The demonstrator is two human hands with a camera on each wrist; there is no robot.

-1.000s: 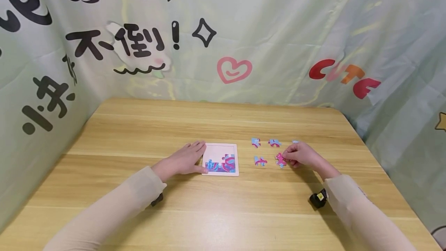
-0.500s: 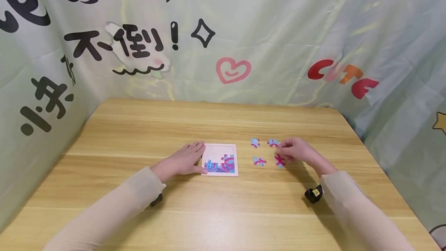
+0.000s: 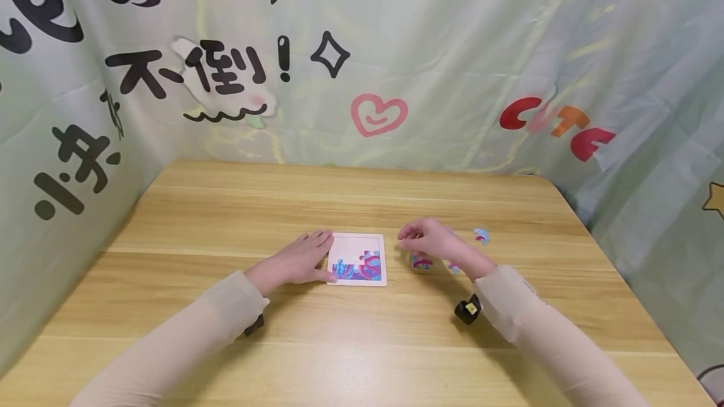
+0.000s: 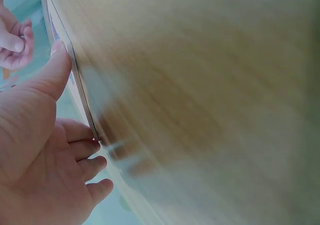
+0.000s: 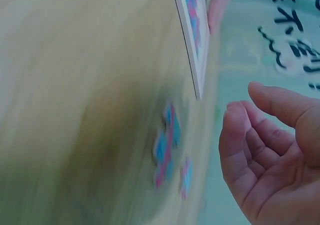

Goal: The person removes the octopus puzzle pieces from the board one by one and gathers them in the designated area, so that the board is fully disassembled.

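Observation:
My left hand [image 3: 300,257] rests along the left side of a small white jigsaw tray [image 3: 346,246], its fingers extended and the thumb on the near left corner. Blue and pink joined pieces [image 3: 370,266] fill the tray's lower part and right side. To the right, my right hand [image 3: 434,238] hovers above loose jigsaw pieces, fingers loosely bent. The right wrist view shows a gap between thumb and fingertips, with nothing held. Under that hand lie a pink-and-blue piece [image 3: 422,262] and a partly covered pink piece [image 3: 455,267]; other pieces there are hidden.
A blue piece [image 3: 481,235] lies apart, right of my right hand. The wooden table [image 3: 362,344] has a printed curtain [image 3: 452,49] hanging behind and beside it. Small black devices [image 3: 467,309] sit under both wrists.
My right hand has moved left from the far-right pieces toward the tray, uncovering the rightmost blue piece and covering pieces nearer the tray. The left hand stays still.

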